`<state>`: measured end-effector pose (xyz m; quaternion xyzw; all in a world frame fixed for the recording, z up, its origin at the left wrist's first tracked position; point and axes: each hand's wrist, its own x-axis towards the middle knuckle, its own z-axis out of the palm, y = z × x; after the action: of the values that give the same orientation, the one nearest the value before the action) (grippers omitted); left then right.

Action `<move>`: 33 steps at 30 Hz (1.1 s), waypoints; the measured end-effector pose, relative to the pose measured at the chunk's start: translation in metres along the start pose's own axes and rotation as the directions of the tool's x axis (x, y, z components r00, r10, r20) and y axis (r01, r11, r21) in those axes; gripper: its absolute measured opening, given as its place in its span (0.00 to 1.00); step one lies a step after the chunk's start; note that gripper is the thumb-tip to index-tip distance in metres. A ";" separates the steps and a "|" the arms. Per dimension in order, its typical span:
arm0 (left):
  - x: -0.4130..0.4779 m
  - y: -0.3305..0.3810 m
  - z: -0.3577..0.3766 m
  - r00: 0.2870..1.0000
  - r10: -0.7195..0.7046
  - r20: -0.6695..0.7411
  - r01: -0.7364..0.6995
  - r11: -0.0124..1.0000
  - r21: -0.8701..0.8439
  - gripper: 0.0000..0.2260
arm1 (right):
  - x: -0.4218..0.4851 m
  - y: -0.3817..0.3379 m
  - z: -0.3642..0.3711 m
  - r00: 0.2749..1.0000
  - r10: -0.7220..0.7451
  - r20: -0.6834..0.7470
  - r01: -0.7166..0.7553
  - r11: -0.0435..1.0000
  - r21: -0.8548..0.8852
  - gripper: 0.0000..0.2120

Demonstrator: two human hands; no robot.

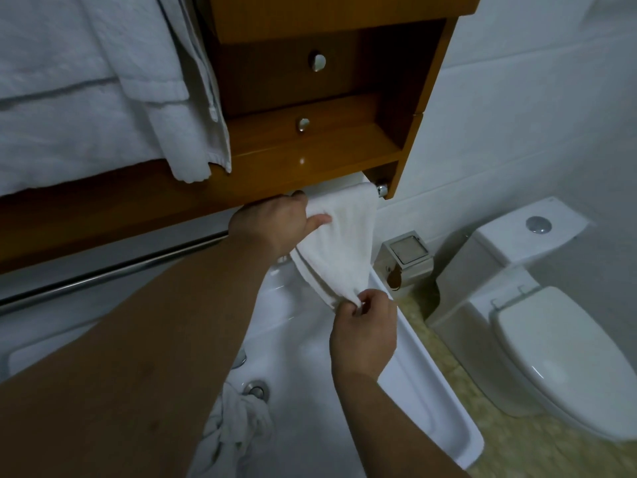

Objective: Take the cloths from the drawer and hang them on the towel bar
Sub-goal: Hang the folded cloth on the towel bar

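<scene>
Item 1, white cloth [341, 236]: I see it draped over the towel bar [382, 190] beneath the wooden cabinet [310, 157]. My left grip [272, 225] grasps its upper part just below the bar, and my right grip [363, 336] pinches its lower corner out over the white basin [431, 401]. Item 2, crumpled cloth [238, 422]: lying in the basin beside the drain [256, 389], touched by neither grip; large towels [69, 98] hang upper left, toilet [551, 357] at right.

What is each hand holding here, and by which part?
Both hold the white terry cloth draped over the chrome towel bar: the left hand grips its upper part, the right hand pinches its lower end.
</scene>
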<state>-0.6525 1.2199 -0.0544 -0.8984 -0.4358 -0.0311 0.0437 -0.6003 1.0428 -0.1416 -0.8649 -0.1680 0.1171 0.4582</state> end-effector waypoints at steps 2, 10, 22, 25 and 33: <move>0.000 0.000 -0.001 1.000 0.000 0.014 0.000 1.000 -0.011 0.30 | 0.006 -0.003 -0.005 0.999 -0.030 0.014 0.030 0.999 -0.030 0.03; -0.001 -0.001 -0.003 1.000 0.013 -0.002 -0.013 1.000 0.023 0.31 | -0.014 0.003 -0.023 0.986 -0.142 0.087 0.142 0.990 0.008 0.16; -0.004 0.000 -0.005 1.000 -0.008 -0.001 0.008 1.000 0.028 0.28 | -0.006 -0.004 -0.027 0.987 -0.136 0.086 0.145 0.984 -0.103 0.07; -0.003 0.001 -0.006 1.000 0.005 -0.005 -0.005 0.999 0.049 0.28 | 0.000 -0.010 -0.022 0.982 -0.138 0.129 0.150 0.985 -0.085 0.04; 0.000 -0.002 -0.001 1.000 0.028 -0.004 -0.028 1.000 -0.006 0.29 | 0.068 -0.055 0.010 0.736 -0.676 0.036 0.675 0.729 -0.115 0.14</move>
<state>-0.6542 1.2206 -0.0532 -0.9045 -0.4229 -0.0335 0.0422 -0.5515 1.1062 -0.1051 -0.7712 -0.4755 -0.0711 0.4173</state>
